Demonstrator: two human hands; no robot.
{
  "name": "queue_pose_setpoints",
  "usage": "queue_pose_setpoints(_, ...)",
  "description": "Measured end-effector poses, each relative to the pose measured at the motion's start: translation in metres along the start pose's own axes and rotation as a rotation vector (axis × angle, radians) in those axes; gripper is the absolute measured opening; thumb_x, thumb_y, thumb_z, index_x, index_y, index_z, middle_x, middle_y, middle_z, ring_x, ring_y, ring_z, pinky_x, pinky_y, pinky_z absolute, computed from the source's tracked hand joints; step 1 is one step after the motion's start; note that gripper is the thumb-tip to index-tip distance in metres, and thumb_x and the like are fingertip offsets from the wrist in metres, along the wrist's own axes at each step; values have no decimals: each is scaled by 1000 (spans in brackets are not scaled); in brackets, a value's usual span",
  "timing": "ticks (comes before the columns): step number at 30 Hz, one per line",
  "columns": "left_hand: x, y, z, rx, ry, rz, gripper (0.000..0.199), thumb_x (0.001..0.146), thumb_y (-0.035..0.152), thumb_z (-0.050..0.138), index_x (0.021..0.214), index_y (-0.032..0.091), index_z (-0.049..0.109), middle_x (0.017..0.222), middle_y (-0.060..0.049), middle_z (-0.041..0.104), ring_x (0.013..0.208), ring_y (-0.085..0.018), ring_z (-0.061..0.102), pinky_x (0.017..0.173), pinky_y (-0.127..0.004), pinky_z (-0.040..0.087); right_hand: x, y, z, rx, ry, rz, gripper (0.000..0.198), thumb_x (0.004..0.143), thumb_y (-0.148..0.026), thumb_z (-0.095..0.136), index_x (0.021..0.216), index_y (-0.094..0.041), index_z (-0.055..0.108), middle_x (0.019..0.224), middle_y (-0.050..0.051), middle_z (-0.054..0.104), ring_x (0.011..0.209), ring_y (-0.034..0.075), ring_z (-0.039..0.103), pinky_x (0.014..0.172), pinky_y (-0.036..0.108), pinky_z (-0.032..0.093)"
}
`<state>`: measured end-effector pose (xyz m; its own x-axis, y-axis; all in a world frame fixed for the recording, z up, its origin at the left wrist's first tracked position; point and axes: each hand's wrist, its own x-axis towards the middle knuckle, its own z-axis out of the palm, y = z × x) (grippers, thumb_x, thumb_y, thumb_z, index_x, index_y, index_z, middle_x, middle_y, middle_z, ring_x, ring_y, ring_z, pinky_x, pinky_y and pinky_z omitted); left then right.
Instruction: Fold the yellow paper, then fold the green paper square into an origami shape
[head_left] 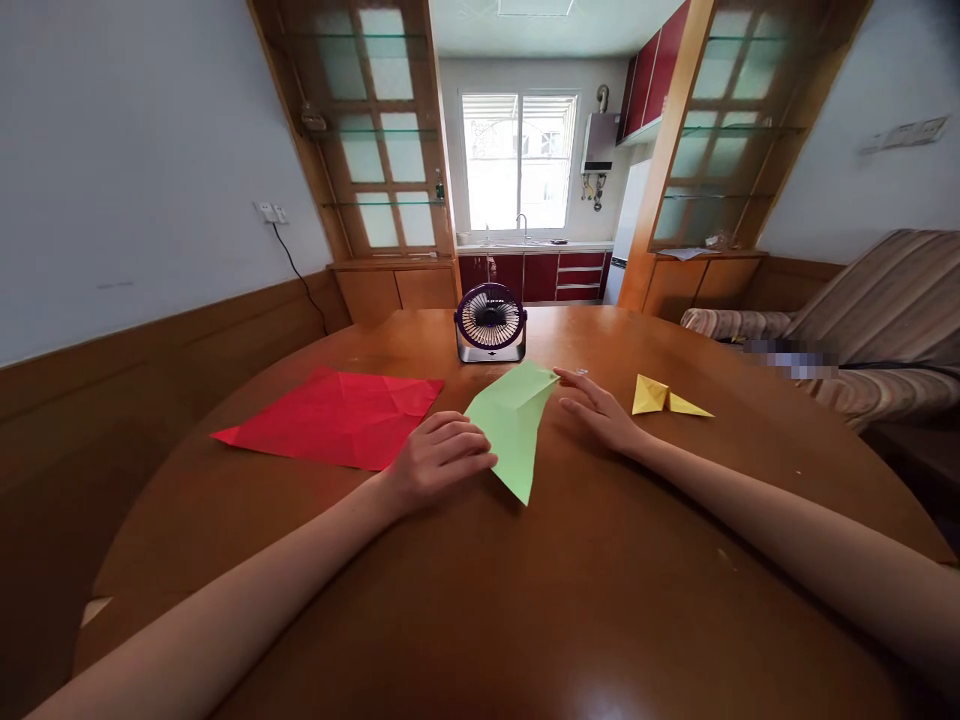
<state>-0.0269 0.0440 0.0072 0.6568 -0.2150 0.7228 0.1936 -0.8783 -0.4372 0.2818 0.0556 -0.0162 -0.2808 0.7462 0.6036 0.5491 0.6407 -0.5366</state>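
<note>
A sheet of light green paper (517,420), bent along creases, is at the middle of the table, one corner pointing towards me. My left hand (442,460) has its fingers curled together at the paper's left edge and grips it there; the thumb is hidden. At the upper right corner of the sheet, the index fingertip of my right hand (604,415) touches the paper, with the fingers stretched out and apart. Left of my left hand lies a creased red paper sheet (337,415), spread flat. A folded yellow paper piece (664,397) stands to the right of my right hand.
A small dark purple fan (491,320) on a grey stand is just beyond the green paper. Everything rests on a round-edged brown wooden table (480,620). A striped armchair (885,310) is at the right, and a kitchen with a window (517,160) lies behind.
</note>
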Motion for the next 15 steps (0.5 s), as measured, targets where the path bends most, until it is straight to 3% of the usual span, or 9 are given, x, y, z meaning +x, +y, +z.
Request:
queue_pose_setpoints(4, -1, -1, 0, -20, -12, -18, 16, 96, 14, 50, 96, 22, 64, 87, -1, 72, 87, -14, 69, 85, -32, 51, 0, -2, 1, 16, -5, -21, 46, 94, -43, 49, 138, -30, 47, 110, 7, 62, 107, 23, 59, 101, 50, 46)
queue_pose_setpoints(10, 1, 0, 0, -64, -42, 6, 11, 94, 15, 54, 95, 21, 63, 90, -3, 72, 91, -15, 68, 84, -32, 54, -2, -10, 2, -162, 96, -91, 35, 92, -42, 55, 124, -29, 56, 146, 10, 35, 139, 32, 31, 112, 58, 30)
queue_pose_setpoints(15, -3, 0, 2, -55, -50, 22, 9, 92, 14, 57, 95, 19, 63, 91, -4, 72, 91, -16, 68, 84, -33, 56, -3, -12, 5, -56, 74, -138, 25, 93, -38, 54, 115, -27, 59, 126, 10, 53, 121, 26, 51, 100, 50, 47)
